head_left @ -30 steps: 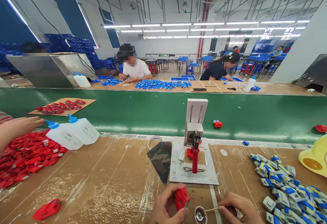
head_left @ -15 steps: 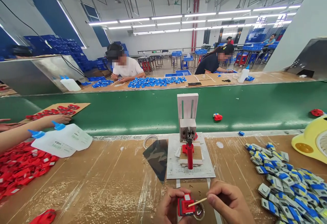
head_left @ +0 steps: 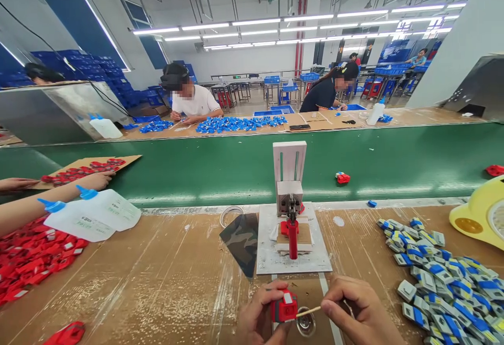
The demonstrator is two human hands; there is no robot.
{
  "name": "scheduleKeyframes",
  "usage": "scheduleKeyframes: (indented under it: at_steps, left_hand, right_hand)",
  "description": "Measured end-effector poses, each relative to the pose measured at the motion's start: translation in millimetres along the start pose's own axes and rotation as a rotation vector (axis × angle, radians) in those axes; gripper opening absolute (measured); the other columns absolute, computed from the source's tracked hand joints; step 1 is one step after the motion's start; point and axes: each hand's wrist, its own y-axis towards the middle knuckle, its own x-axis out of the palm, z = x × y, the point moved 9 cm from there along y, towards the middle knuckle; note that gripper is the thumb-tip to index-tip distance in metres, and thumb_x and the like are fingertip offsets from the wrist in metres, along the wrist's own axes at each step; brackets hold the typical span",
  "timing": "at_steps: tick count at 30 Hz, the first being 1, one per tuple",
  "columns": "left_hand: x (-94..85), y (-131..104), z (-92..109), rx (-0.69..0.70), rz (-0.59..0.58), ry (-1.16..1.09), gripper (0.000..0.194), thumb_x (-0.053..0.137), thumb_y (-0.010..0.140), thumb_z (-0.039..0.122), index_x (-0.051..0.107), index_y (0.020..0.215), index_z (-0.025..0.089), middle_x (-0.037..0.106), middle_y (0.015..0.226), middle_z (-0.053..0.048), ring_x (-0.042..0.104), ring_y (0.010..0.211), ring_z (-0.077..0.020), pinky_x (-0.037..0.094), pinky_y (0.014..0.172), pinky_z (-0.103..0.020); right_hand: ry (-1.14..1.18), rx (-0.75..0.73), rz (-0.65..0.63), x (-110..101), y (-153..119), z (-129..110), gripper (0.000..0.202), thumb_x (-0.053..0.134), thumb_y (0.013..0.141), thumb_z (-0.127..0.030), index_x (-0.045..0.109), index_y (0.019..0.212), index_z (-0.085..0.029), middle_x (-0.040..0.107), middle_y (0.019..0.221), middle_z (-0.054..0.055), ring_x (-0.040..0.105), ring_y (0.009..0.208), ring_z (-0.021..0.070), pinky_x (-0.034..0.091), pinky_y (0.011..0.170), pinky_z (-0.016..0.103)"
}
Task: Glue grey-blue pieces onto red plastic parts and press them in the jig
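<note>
At the lower middle, my left hand (head_left: 255, 316) is closed around a small red and grey plastic housing (head_left: 289, 308) with a white patch on top. Pinched in my right hand (head_left: 356, 311) is a thin wooden stick (head_left: 310, 311), pointing left. Its tip is at the housing's lower right edge; whether they touch I cannot tell. Below the stick, a small clear dish (head_left: 306, 326) rests on the table, partly behind my left hand's work. Just beyond both hands stands a toggle clamp fixture (head_left: 292, 198) with a red handle on a white base plate.
Grey-and-blue parts (head_left: 444, 287) are heaped at right beside a yellow device (head_left: 478, 216). On the left are red parts (head_left: 31, 261) and white bottles (head_left: 114, 211). A co-worker's hand (head_left: 100, 179) touches a loaded cardboard sheet (head_left: 132, 160). A green belt (head_left: 220, 166) runs across, with people beyond.
The stick's tip has moved from the middle of the housing's face to its lower right edge. My left hand has tilted the housing. On the belt, a red part has shifted right.
</note>
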Motion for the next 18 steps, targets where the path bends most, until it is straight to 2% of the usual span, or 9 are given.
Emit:
scheduleKeyframes:
  at_steps: [3, 5, 9, 14, 18]
  left_hand:
    - [-9.6, 2.3, 2.6, 0.088, 0.0, 0.101, 0.028, 0.077, 0.085, 0.049, 0.079, 0.103, 0.027, 0.08, 0.107, -0.011, 0.076, 0.099, -0.0261, 0.061, 0.085, -0.033]
    - [-16.2, 2.5, 2.9, 0.119, 0.028, 0.141, 0.029, 0.075, 0.086, 0.049, 0.078, 0.103, 0.026, 0.08, 0.105, -0.012, 0.075, 0.101, -0.0264, 0.061, 0.086, -0.033]
    - [-23.1, 0.6, -4.6, 0.067, 0.055, 0.162, 0.031, 0.077, 0.083, 0.05, 0.079, 0.101, 0.025, 0.08, 0.105, -0.013, 0.075, 0.102, -0.0278, 0.063, 0.084, -0.034]
    - [-20.6, -2.5, -14.3, -0.01, 0.023, 0.154, 0.035, 0.082, 0.077, 0.052, 0.081, 0.099, 0.026, 0.081, 0.104, -0.012, 0.077, 0.1, -0.0297, 0.063, 0.087, -0.037]
    - [-7.8, -3.8, -18.6, -0.06, -0.013, 0.074, 0.037, 0.084, 0.075, 0.053, 0.08, 0.1, 0.025, 0.082, 0.1, -0.011, 0.077, 0.095, -0.0284, 0.063, 0.082, -0.035]
  right_hand:
    - [-0.052, -0.048, -0.056, 1.6, -1.3, 2.9, 0.051, 0.052, 0.098, -0.059, 0.075, 0.07, -0.022, 0.068, 0.062, 0.002, 0.058, 0.056, 0.0167, 0.044, 0.058, 0.026]
    - [-0.108, -0.069, -0.123, 12.2, -2.9, 8.1, 0.044, 0.055, 0.098, -0.051, 0.073, 0.069, -0.023, 0.068, 0.062, 0.002, 0.057, 0.057, 0.0166, 0.044, 0.059, 0.026]
    - [-0.176, -0.062, -0.252, 34.2, -5.9, 18.5, 0.032, 0.06, 0.094, -0.038, 0.07, 0.067, -0.024, 0.068, 0.063, 0.001, 0.057, 0.059, 0.0166, 0.044, 0.06, 0.025]
    - [-0.071, 0.033, -0.107, 10.0, 0.4, 19.8, 0.038, 0.06, 0.094, -0.047, 0.071, 0.067, -0.023, 0.067, 0.065, 0.001, 0.057, 0.06, 0.0172, 0.045, 0.062, 0.026]
    - [0.112, 0.056, 0.0, -1.1, 5.7, 13.1, 0.049, 0.059, 0.094, -0.06, 0.071, 0.066, -0.02, 0.064, 0.062, 0.001, 0.054, 0.057, 0.0164, 0.041, 0.056, 0.026]
